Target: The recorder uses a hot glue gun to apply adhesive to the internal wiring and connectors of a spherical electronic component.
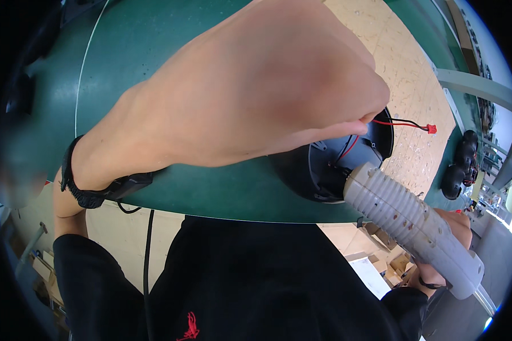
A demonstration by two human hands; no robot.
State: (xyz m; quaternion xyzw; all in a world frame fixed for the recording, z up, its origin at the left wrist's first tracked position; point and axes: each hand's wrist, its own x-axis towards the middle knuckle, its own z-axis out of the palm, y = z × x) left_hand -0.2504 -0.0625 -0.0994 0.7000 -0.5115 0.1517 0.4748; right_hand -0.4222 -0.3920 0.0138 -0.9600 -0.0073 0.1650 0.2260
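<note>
My left hand [324, 85] reaches across the view, closed, its fingers pinching a red and black wire pair [401, 122] that ends in a red connector plug [432, 129]. The wires run down into a round black plastic shell [301, 173], open side up, partly hidden under that hand. Half concealed behind a grey ribbed hot glue gun [412, 224], my right hand [459, 227] grips it. The gun's front end is at the shell's near right rim; its tip is out of sight. A clear glue stick [484, 300] sticks out of its back.
A wooden board [421, 108] lies on the green table [233, 193]. Several black round parts [461, 167] sit at the right edge. A black strap [74, 176] with a small box is on my left wrist, near a hanging cable [148, 250]. Cardboard boxes [398, 267] stand below.
</note>
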